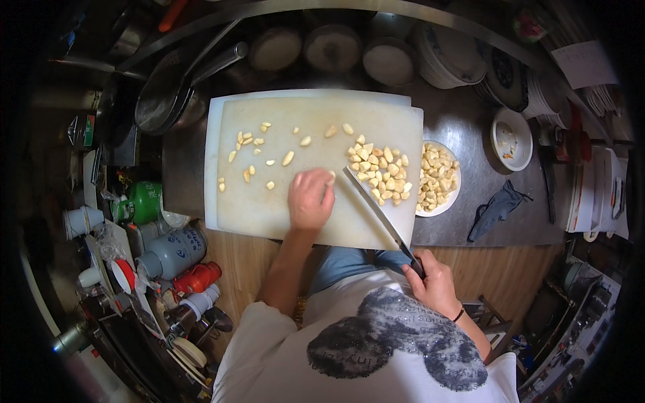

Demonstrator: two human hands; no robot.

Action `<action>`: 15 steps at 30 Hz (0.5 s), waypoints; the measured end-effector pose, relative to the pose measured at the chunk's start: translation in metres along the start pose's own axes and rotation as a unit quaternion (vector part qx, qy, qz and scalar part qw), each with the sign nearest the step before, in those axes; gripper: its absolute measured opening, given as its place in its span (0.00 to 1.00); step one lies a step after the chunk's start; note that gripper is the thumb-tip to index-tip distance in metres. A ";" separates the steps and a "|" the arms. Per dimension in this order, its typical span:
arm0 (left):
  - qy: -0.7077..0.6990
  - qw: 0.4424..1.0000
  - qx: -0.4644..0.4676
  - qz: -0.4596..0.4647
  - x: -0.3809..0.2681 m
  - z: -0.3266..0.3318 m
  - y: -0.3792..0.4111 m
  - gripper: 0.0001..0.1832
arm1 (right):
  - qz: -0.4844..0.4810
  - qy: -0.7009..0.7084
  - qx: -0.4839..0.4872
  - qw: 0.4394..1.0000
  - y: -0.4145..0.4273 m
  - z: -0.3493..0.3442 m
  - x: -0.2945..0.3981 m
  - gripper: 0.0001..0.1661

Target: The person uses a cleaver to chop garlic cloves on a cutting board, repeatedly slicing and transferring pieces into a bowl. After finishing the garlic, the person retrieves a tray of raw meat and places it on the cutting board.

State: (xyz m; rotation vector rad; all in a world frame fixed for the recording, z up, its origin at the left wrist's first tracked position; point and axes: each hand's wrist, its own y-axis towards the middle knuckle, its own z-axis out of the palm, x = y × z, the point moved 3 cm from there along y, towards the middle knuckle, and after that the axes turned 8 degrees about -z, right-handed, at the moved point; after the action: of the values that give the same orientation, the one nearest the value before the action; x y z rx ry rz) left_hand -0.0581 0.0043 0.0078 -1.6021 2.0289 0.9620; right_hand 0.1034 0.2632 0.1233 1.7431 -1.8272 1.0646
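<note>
My left hand is over the middle of a white plastic cutting board, its fingers curled. A pale garlic clove shows between its thumb and forefinger, mostly covered by them. My right hand grips the black handle of a kitchen knife beyond the board's near edge. The blade slants up and left across the board, its tip beside a pile of peeled garlic cloves. Loose cloves lie scattered over the board's left and middle. More garlic fills a white dish at the board's right.
A second board lies beneath the first on a dark metal counter. To the right are a white bowl with scraps and a dark cloth. Pans and stacked bowls stand behind; gas cylinders are at left.
</note>
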 end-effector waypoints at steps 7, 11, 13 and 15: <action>-0.042 0.999 -0.009 0.002 -0.014 -0.012 -0.028 0.14 | -0.033 -0.023 0.024 0.999 0.002 -0.003 0.002 0.15; -0.030 0.999 -0.008 0.022 -0.013 -0.011 -0.027 0.13 | -0.051 -0.056 0.058 0.995 0.004 -0.008 0.010 0.15; -0.028 1.000 0.000 0.014 -0.011 -0.010 -0.029 0.14 | -0.044 -0.068 0.077 0.994 0.004 -0.012 0.015 0.15; -0.024 1.000 0.002 0.010 -0.010 -0.010 -0.029 0.13 | -0.026 -0.074 0.094 0.992 0.004 -0.013 0.016 0.15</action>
State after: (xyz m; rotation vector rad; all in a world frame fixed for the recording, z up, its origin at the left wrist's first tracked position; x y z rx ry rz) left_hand -0.0269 0.0008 0.0132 -1.5431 2.0167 0.9931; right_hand 0.0946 0.2621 0.1429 2.0168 -1.8045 1.1468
